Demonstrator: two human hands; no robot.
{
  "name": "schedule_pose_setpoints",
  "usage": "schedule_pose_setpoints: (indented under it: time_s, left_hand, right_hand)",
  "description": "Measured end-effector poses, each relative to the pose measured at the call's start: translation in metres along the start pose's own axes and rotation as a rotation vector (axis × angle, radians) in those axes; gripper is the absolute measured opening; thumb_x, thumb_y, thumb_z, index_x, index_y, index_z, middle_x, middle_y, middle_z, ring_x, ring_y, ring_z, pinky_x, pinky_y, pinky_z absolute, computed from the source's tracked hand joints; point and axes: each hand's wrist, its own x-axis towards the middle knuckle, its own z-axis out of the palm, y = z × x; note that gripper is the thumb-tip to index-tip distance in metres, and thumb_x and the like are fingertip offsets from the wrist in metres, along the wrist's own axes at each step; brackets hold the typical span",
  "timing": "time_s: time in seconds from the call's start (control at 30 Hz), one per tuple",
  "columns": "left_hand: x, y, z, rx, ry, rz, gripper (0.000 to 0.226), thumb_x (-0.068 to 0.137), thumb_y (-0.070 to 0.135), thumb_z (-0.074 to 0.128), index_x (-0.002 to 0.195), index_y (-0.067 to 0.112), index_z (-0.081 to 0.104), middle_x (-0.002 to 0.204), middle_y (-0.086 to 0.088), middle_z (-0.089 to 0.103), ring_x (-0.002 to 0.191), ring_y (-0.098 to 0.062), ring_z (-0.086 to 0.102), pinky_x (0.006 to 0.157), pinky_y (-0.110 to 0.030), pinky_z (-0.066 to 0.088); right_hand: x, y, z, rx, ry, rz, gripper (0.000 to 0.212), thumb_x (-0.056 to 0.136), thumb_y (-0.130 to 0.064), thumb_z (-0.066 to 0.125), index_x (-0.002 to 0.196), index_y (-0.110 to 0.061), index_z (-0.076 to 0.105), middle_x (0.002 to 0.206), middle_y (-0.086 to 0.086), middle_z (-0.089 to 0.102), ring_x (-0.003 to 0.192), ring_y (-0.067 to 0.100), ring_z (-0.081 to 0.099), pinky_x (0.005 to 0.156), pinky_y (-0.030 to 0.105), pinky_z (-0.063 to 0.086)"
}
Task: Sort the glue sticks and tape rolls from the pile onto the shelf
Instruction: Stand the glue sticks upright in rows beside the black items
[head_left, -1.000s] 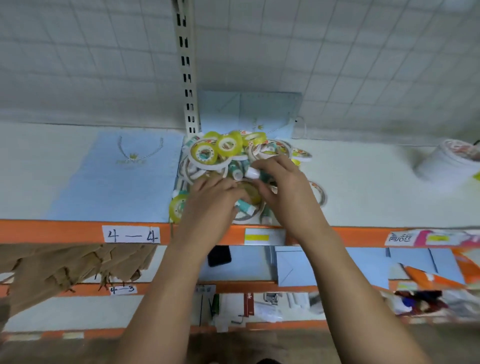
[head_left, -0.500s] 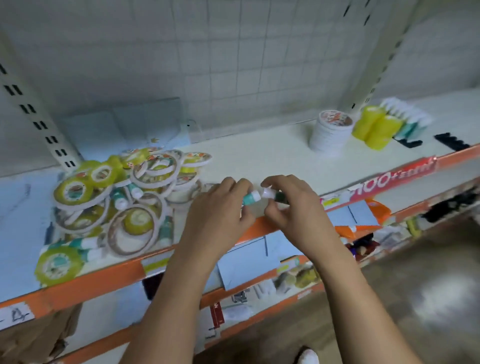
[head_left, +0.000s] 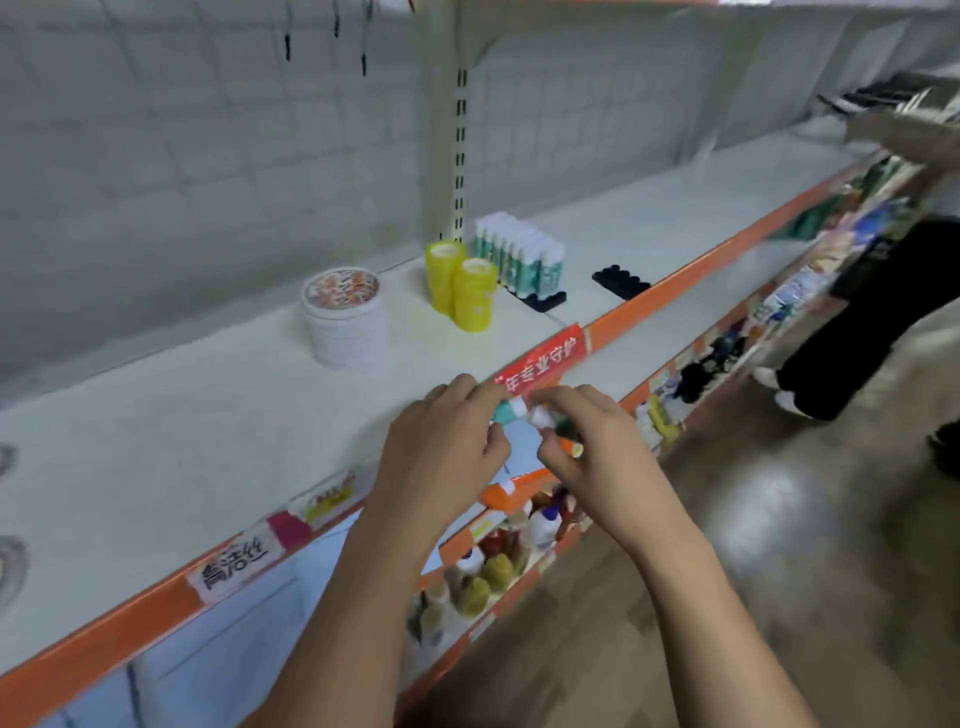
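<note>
Shop aisle: long white shelf (head_left: 197, 447) w/ an orange front edge, smooth & matt, backed by a pale grid panel (head_left: 208, 156) and a slotted metal post (head_left: 460, 156). Glossy brown floor (head_left: 779, 519) is on the right, where another person's black trousers (head_left: 857, 322) show. Both hands are out over the shelf's front edge, close together. At its fingertips the left hand (head_left: 441, 452) pinches a small teal-and-white glue stick (head_left: 506, 410). The right hand (head_left: 587, 447) has fingers curled round a white-capped glue stick (head_left: 543, 415) w/ a dark green body. A yellow-orange end (head_left: 571, 449) pokes out lower in that same hand, too blurred to name. The two sticks' ends sit just beside each other between the hands; touching or not, can't tell. Further back on the shelf, approx. in a row: a stack of flat white tape rolls (head_left: 345, 317) w/ a red-printed top, two yellow stacks (head_left: 470, 301), round & prob. tape too, then a block of upright glue sticks (head_left: 519, 254), white caps over teal bodies, in a black plastic tray (head_left: 545, 301). A second black tray (head_left: 621, 280) lies apart to the right. On the orange edge just behind the hands is a red label (head_left: 545, 364) w/ white characters. Below, small bottles (head_left: 493, 566) crowd a lower shelf, blurred.
</note>
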Motion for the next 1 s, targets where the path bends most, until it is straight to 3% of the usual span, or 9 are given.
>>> schedule_pose_setpoints:
  time_s: [0.13, 0.4, 0.73, 0.83, 1.0]
  left_hand:
    - [0.036, 0.023, 0.026, -0.016, -0.011, 0.003, 0.031, 0.09, 0.026, 0.053, 0.12, 0.027, 0.058, 0.107, 0.004, 0.057, 0.097, -0.021, 0.056, 0.074, -0.033, 0.043]
    - [0.097, 0.019, 0.053, -0.015, -0.021, 0.004, 0.03, 0.09, 0.027, 0.054, 0.12, 0.03, 0.059, 0.105, 0.007, 0.058, 0.095, -0.018, 0.056, 0.071, -0.029, 0.041]
    - [0.172, -0.001, 0.081, 0.0, -0.072, 0.033, 0.031, 0.094, 0.031, 0.053, 0.124, 0.036, 0.055, 0.111, 0.01, 0.056, 0.103, -0.015, 0.054, 0.07, -0.026, 0.035]
    - [0.182, -0.005, 0.087, -0.013, -0.113, 0.003, 0.03, 0.095, 0.031, 0.052, 0.124, 0.036, 0.056, 0.11, 0.009, 0.055, 0.102, -0.016, 0.054, 0.07, -0.028, 0.04]
    - [0.2, 0.001, 0.097, -0.127, -0.213, -0.021, 0.035, 0.094, 0.028, 0.055, 0.128, 0.035, 0.057, 0.11, 0.005, 0.055, 0.102, -0.019, 0.055, 0.079, -0.042, 0.051]
  right_hand:
    - [0.018, 0.043, -0.023, -0.018, 0.027, 0.057, 0.034, 0.088, -0.014, 0.061, 0.121, -0.023, 0.058, 0.105, -0.005, 0.061, 0.092, 0.019, 0.056, 0.08, 0.039, 0.05]
    - [0.064, 0.089, -0.023, -0.036, 0.03, 0.059, 0.019, 0.088, -0.016, 0.061, 0.103, -0.028, 0.058, 0.096, -0.012, 0.058, 0.088, 0.012, 0.05, 0.076, 0.036, 0.048]
    - [0.136, 0.123, -0.022, -0.059, 0.046, 0.047, 0.02, 0.091, -0.017, 0.06, 0.111, -0.02, 0.061, 0.101, -0.004, 0.06, 0.091, 0.018, 0.052, 0.08, 0.035, 0.047]
    - [0.151, 0.131, -0.014, -0.054, 0.025, 0.031, 0.019, 0.092, -0.019, 0.061, 0.111, -0.022, 0.061, 0.102, -0.007, 0.059, 0.092, 0.016, 0.05, 0.079, 0.028, 0.042]
    - [0.181, 0.152, -0.008, -0.009, -0.058, 0.012, 0.023, 0.09, -0.019, 0.062, 0.113, -0.023, 0.061, 0.108, -0.005, 0.061, 0.1, 0.016, 0.054, 0.085, 0.028, 0.045]
